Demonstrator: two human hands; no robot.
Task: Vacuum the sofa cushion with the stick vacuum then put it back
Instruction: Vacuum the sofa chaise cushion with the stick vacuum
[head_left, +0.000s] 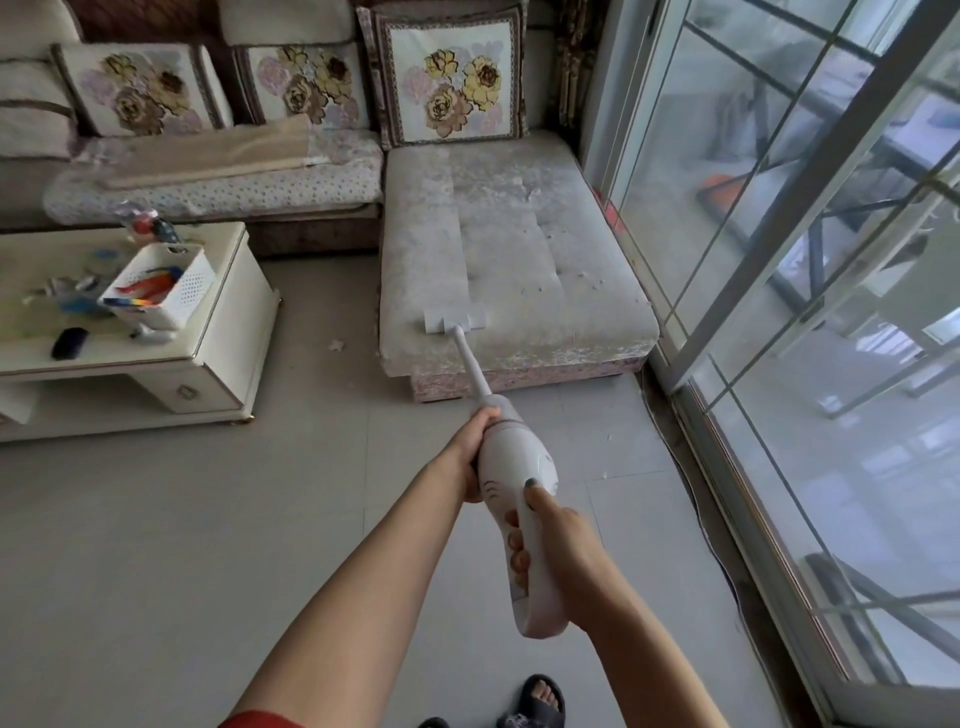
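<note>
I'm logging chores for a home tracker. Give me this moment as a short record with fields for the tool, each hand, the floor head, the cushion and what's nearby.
tool: white stick vacuum, held out toward the sofa
left hand: grips the vacuum's body near the tube
right hand: grips the rear handle, thumb on top
floor head: rests on the near edge of the chaise cushion
cushion state: small scraps lie on it
nearby: coffee table with a white basket at left; glass door at right

Just ahead of my grip, the sofa cushion (519, 249) bears the stick vacuum (471, 364), its head flat near the front edge. Left of the grip, the low table (228, 270) holds a white basket (161, 288) and a dark thing (68, 343), perhaps a mouse.
</note>
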